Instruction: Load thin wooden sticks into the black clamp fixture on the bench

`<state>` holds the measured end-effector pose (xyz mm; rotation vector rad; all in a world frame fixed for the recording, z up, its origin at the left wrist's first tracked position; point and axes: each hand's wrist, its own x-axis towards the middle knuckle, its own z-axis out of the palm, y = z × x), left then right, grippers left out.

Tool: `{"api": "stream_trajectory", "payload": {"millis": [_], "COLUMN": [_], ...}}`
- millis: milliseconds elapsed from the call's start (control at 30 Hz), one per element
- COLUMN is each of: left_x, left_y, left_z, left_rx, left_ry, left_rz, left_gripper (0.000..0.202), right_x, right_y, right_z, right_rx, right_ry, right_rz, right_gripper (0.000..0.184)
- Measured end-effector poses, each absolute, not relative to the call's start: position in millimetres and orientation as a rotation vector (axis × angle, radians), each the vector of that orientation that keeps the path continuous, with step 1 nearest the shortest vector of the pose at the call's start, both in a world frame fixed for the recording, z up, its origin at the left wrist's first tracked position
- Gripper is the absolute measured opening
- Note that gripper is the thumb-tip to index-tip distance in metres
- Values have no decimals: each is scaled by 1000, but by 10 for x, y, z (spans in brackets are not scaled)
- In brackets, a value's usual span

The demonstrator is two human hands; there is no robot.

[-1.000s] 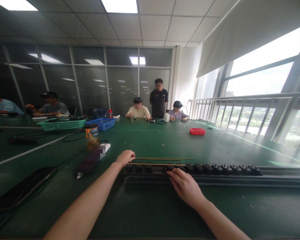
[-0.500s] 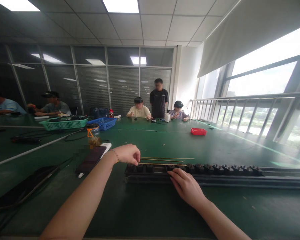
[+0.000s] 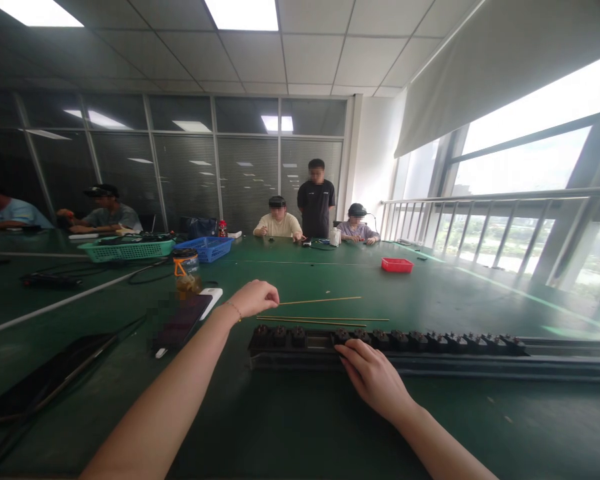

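A long black rail [image 3: 480, 363] lies across the green table [image 3: 300, 427], with several small black blocks [image 3: 430, 340] seated along its top. My left hand [image 3: 256, 297] is closed in a pinch on one end of a thin brass rod [image 3: 325, 301], which is raised above the table and points right. Two more brass rods [image 3: 330, 321] lie flat just behind the rail. My right hand [image 3: 370, 373] rests on the rail's front, fingertips touching a block near its left part.
A dark phone [image 3: 183, 321], a white device and a jar [image 3: 186, 272] sit left of my left hand. Green [image 3: 125, 249] and blue baskets [image 3: 205, 248] stand further back, a red tray [image 3: 396, 265] mid-table. Several people sit or stand at the far end and left side.
My left hand has pinched one brass rod off the top of the rail and lifted it up and back. My right hand has stayed on the rail.
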<state>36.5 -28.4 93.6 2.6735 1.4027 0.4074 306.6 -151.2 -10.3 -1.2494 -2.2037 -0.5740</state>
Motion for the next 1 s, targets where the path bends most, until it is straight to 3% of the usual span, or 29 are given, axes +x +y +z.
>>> {"api": "stream_trajectory", "payload": {"millis": [267, 533, 767, 1000], "left_x": [236, 244, 221, 276], "left_y": [154, 327, 391, 406], "left_z": [327, -2, -79, -200], "left_rx": [2549, 2491, 2627, 2571], "left_ry": [1360, 1478, 1430, 1475], "left_rz": [197, 343, 439, 527], "left_gripper": [15, 17, 46, 29], "right_x": [3059, 3048, 3056, 3060], "right_y": [-1514, -1514, -1507, -1505], "right_z": [-97, -93, -102, -120], "right_rx": [-1224, -1217, -1243, -1250], "right_ry": [-2182, -2180, -2192, -2196], "right_rz": [-592, -588, -573, -564], "right_gripper": [31, 31, 30, 31]}}
